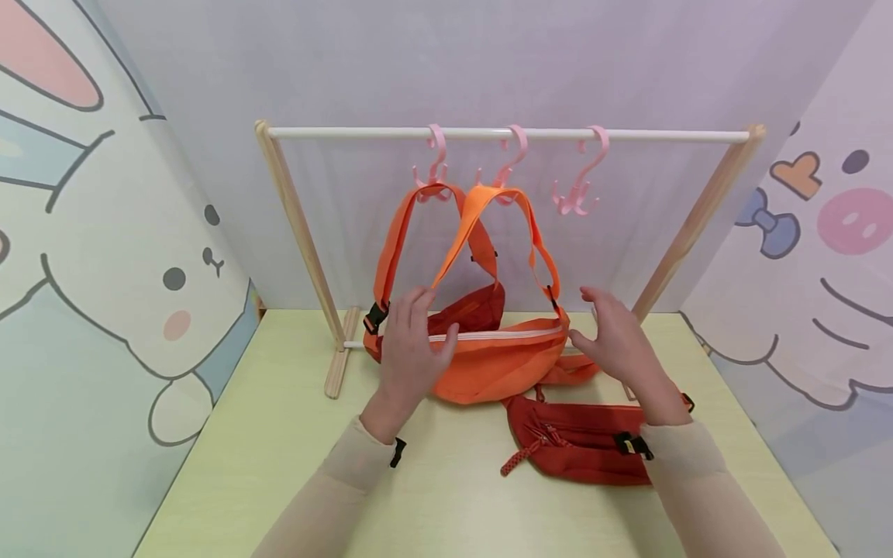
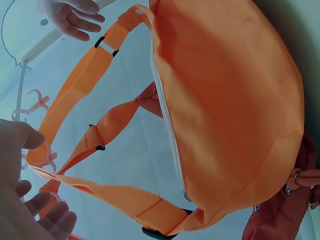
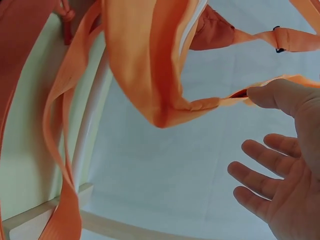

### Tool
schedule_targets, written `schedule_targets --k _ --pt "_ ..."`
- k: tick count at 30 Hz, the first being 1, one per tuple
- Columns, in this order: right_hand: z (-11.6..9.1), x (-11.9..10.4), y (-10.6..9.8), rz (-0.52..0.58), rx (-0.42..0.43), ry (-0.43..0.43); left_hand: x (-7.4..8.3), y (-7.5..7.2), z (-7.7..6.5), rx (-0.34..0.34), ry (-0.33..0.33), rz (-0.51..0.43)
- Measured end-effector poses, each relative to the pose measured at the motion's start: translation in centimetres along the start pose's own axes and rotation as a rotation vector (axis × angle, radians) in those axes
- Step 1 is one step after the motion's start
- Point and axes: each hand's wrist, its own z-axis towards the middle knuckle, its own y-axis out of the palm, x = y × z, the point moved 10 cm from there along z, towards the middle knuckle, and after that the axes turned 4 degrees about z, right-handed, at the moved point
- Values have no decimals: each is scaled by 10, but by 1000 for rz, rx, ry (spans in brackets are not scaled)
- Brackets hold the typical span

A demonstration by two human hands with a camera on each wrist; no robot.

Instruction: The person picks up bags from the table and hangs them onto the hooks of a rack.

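A bright orange waist bag point(image 1: 498, 368) with a white zip hangs by its strap from the middle pink hook hanger point(image 1: 515, 155). My left hand point(image 1: 410, 349) is in front of the bag's left end with its fingers extended; the left wrist view shows it gripping nothing. Off the bag's right end is my right hand point(image 1: 617, 341), fingers spread and thumb close to the strap point(image 3: 225, 101); I cannot tell whether they touch. Behind, a darker red-orange waist bag point(image 1: 484, 308) hangs by its strap point(image 1: 392, 256) from the left pink hanger point(image 1: 438, 151).
A dark red waist bag point(image 1: 579, 457) lies on the pale table point(image 1: 446, 496), partly under my right forearm. A third pink hanger point(image 1: 589, 174) is on the white rail point(image 1: 349, 133) at the right, carrying no bag. Wooden posts point(image 1: 296, 225) support the rail.
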Motion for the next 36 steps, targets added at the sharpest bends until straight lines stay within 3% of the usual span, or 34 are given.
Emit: schedule_targets --k 11,20,27,32,36 --pt "-10 32 22 -109 -167 54 16 28 -21 -110 56 -32" --pt "-20 64 47 -142 -301 97 32 75 -45 -374 116 22" --pt "-23 86 68 -171 -370 55 49 108 -65 -530 179 54" --pt "-24 95 77 -239 -366 -15 53 131 -79 -637 167 95" --pt "-26 105 87 -271 -404 4 53 144 -86 -702 139 123"
